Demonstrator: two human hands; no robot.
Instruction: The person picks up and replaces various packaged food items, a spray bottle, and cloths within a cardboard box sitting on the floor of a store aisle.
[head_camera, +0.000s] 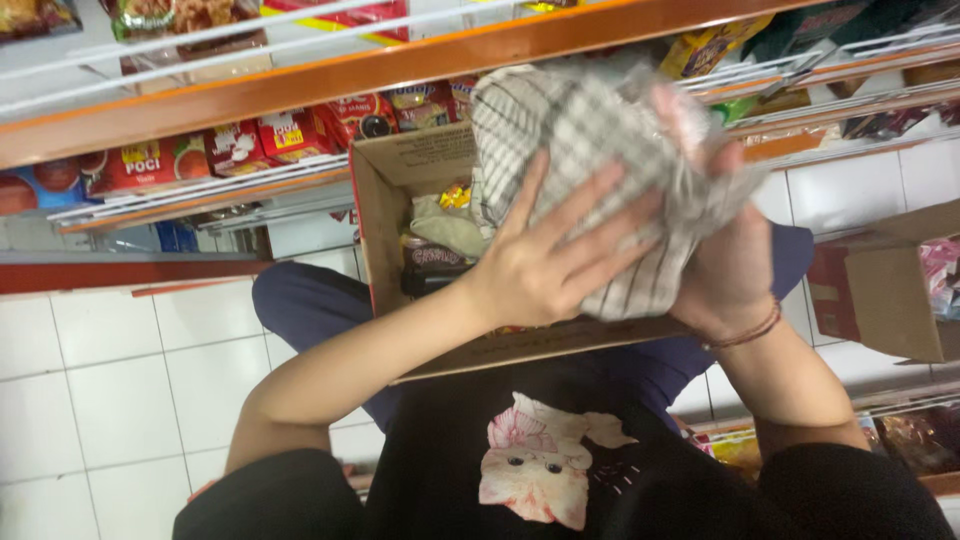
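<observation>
left hand (545, 262) fingers spread flat | right hand (725, 270) apparently cupped, partly hidden

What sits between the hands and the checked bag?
Nothing visible. The left hand lies flat on the checked bag and the right hand grips its other side, both touching it directly above the open box.
</observation>
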